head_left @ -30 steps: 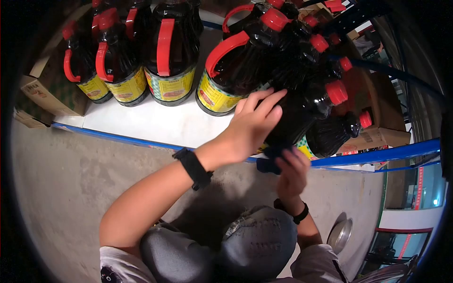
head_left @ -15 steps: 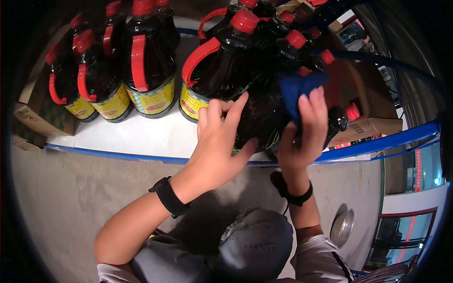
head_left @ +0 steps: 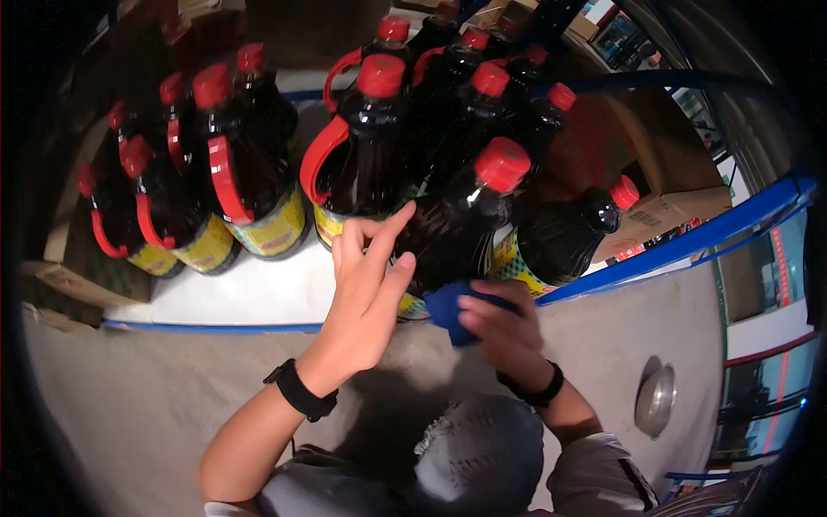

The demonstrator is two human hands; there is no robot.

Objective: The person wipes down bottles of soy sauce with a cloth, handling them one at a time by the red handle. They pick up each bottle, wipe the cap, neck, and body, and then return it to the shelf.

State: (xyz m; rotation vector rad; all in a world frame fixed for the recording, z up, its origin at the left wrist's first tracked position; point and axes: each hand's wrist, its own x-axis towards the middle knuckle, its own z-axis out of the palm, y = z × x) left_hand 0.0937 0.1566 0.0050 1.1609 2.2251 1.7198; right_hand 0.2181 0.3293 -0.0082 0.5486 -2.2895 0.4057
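A big dark bottle (head_left: 450,228) with a red cap (head_left: 502,164) stands at the shelf's front edge, leaning in the view. My left hand (head_left: 360,297) lies along its left side, fingers stretched out, thumb near the bottle. A bunched blue cloth (head_left: 448,314) is in my right hand (head_left: 508,327), low at the bottle's base by the yellow label. My right fingers are closed round the cloth and slightly blurred. Just right of this bottle is another dark bottle (head_left: 564,237) with a red cap. To the left, a bottle with a red handle (head_left: 323,159) stands close behind my left fingertips.
Several more red-handled bottles (head_left: 250,172) stand on the white shelf (head_left: 276,284), with its blue front edge (head_left: 215,327). Cardboard boxes (head_left: 680,211) flank them at the right and left. A metal bowl (head_left: 657,401) sits on the concrete floor (head_left: 594,336).
My right hand has brought the blue cloth down from the bottle's upper part to its base. My left hand stays at the bottle's left side. The view has shifted somewhat.
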